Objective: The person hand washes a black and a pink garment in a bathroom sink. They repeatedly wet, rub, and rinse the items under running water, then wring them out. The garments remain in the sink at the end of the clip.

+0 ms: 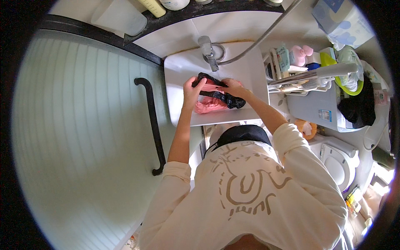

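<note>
Black wet cloth [230, 99] is stretched between my two hands over the white washbasin [179, 106]. My left hand [192, 89] grips one end, its thumb on the upper edge. My right hand [234, 87] pinches the other side, its fingers partly hidden by the fabric. Pink cloth [210, 106] lies bunched in the basin beneath, and more pink shows in the gap between the black strips. Just beyond my hands stands the metal faucet [210, 54], its spout pointing at the cloth. Whether water runs from it is hard to tell.
A frosted glass door [84, 125] with a black handle [151, 125] stands at the left. Bottles line a black shelf [184, 15] above the basin. A shower hose [265, 32] crosses at the right, near a crowded rack [300, 79]. A toilet [337, 165] sits lower right.
</note>
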